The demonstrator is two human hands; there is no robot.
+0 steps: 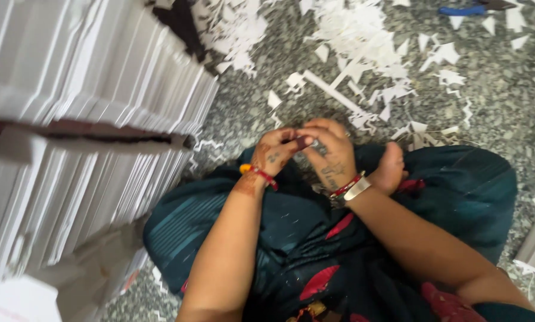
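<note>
Both forearms reaching forward over the lap, bare to the elbows. Left hand (273, 152) and right hand (330, 149) meeting fingertip to fingertip, fingers curled inward, pinching together. Wrists bent, banded with bangles. Bare foot (391, 169) tucked just beside right wrist.

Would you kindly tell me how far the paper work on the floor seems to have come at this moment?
Done, by the look of it: tall stacks of white sheets stand at the left and many white scraps litter the floor. In hand: the left hand and right hand meet over the lap around a small dark object, too small to identify. Left: the scraps lie unswept, and a blue-handled tool lies apart.
</note>
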